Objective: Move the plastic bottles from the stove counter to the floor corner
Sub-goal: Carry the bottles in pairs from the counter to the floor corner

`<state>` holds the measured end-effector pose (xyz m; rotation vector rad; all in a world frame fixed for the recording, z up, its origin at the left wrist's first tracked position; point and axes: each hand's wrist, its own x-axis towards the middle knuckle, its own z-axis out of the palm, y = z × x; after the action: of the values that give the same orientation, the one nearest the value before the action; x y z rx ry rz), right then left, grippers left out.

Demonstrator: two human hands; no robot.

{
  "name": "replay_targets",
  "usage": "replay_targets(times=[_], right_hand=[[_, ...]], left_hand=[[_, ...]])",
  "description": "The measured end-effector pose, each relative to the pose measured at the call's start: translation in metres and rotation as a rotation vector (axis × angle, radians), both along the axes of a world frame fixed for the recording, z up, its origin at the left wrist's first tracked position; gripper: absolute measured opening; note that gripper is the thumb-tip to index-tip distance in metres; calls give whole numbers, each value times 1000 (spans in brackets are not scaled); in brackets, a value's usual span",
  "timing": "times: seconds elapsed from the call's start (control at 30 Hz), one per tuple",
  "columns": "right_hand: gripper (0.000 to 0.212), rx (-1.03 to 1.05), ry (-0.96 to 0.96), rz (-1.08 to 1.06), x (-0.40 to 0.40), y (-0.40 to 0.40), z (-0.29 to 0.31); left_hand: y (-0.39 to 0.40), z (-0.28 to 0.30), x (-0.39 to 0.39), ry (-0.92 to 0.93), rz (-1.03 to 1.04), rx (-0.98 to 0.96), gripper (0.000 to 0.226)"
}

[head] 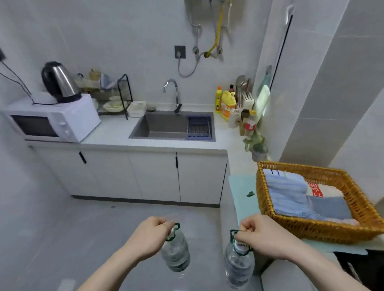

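Two bottles (175,251) hang upright (necks up), fingers (162,223) of each hand gripping green handles.

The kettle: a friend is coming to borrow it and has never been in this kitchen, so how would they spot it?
Look to the white microwave left of the sink. The kettle stands on top, shiny steel with a black handle and base, the only thing there besides a white block.

Left hand (146,236) and right hand (260,234) each hold a plastic bottle (175,251) (239,267) by its green carry loop.
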<state>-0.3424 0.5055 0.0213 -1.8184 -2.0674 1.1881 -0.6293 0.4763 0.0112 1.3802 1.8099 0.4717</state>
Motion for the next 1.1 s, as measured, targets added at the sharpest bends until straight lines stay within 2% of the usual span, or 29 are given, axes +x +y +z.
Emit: replay_targets(times=[0.3,0.37,0.5,0.7,0.87,1.03,1.1], right_hand=[[38,-40,-30,263,-134,114,-19],[38,-37,-30,315,-186,144,-28],[32,-22,-43,336,-252,173,-41],[37,-29,-85,391,-385,209,-60],[33,-97,-84,433,-473,237,-72],[37,-119,-81,501,-559,275,-84],[35,-144,-76,526,-593,292,-92]], left_hand=[[21,-21,-123,-72,364,-17,30],[29,-32,-172,-97,443,-14,30],[39,-44,-232,-74,483,-72,29],[49,-62,-345,-65,534,-126,24],[62,-73,-421,21,552,-179,31],[86,-92,-505,-19,702,-213,18],[100,-102,-537,-17,724,-238,19]])
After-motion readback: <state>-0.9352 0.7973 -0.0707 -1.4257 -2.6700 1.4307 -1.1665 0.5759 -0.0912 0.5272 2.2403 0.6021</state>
